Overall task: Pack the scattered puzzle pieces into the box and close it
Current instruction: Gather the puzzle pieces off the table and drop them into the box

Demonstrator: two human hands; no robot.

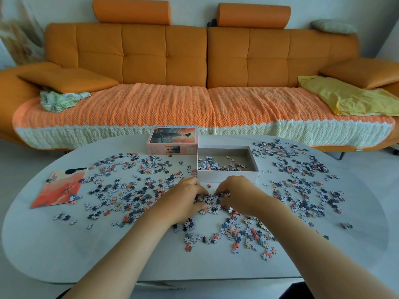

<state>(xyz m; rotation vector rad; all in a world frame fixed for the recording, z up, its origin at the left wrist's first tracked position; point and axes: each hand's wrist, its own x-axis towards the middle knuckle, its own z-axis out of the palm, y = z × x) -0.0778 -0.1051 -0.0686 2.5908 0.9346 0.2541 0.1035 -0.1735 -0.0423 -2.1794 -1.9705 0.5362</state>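
Small puzzle pieces (133, 190) in grey, white and orange lie scattered over the oval white table (64, 244). An open white box tray (226, 176) stands at the table's middle back with a thin layer of pieces inside. Its printed lid (172, 140) sits just left of it. My left hand (185, 199) and my right hand (239, 195) rest on the table right in front of the tray, cupped toward each other around a small heap of pieces (210, 201), fingers curled on them.
A printed orange reference sheet (58, 186) lies flat at the table's left. An orange sofa (205, 61) with a knitted throw stands close behind the table. Dense piece clusters cover the table's right side (302, 180) and the near middle (237, 234).
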